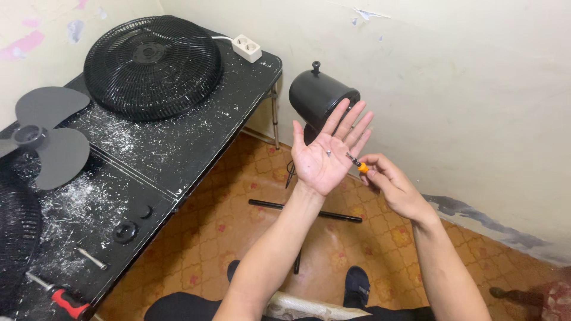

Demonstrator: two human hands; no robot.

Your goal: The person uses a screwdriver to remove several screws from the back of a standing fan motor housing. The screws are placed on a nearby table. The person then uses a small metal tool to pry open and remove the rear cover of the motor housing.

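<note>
Head view: screw point(328, 153) on open left palm point(321, 157)

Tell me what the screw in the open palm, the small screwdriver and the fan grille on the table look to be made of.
Screw: probably metal, small and grey with a dull glint, lying on the left hand.
Screwdriver, pinched in the right hand: orange handle looks like plastic, the thin dark tip like metal.
Grille: black, matt, fine ribs; plastic or painted wire, hard to tell.
</note>
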